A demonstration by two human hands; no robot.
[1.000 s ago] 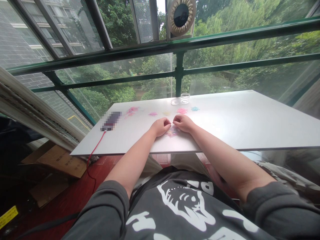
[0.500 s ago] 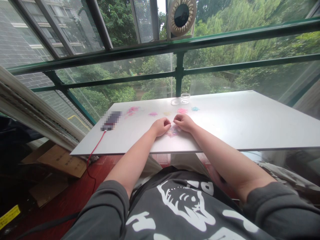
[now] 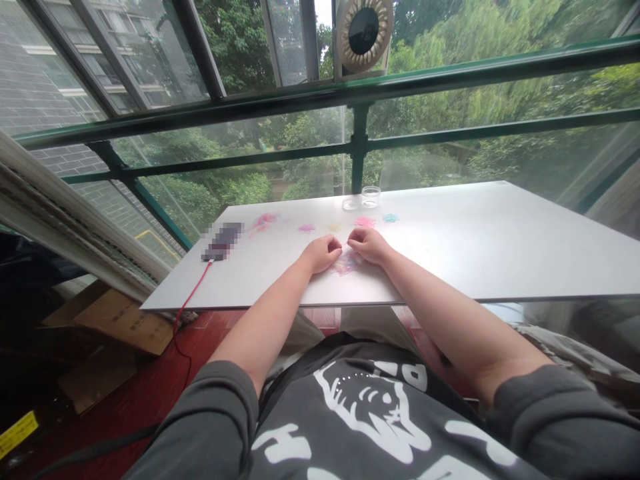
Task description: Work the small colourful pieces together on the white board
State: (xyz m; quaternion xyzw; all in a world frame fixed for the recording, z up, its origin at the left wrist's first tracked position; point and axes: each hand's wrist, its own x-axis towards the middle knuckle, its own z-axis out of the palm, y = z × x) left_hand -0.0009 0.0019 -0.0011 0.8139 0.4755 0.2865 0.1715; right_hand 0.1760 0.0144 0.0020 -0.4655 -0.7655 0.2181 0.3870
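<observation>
My left hand (image 3: 323,253) and my right hand (image 3: 368,245) face each other over the white table (image 3: 480,253), fingers pinched and nearly meeting. Whatever the fingertips hold is too small to make out. Just below them lies a loose pile of thin, mixed-colour bands or strands (image 3: 344,267), partly hidden by my hands. Beyond my hands sit small separate heaps: a pink heap (image 3: 365,222), a blue heap (image 3: 391,218), a pale yellow heap (image 3: 334,227) and a purple heap (image 3: 307,229). Farther left is a larger pink-red heap (image 3: 267,219).
A clear round container (image 3: 371,195) stands at the table's back edge, beside a low clear lid or dish (image 3: 351,203). A blurred dark device (image 3: 227,239) with a red cable (image 3: 193,288) lies at left. Green railing (image 3: 359,147) runs behind; a cardboard box (image 3: 125,320) is on the floor.
</observation>
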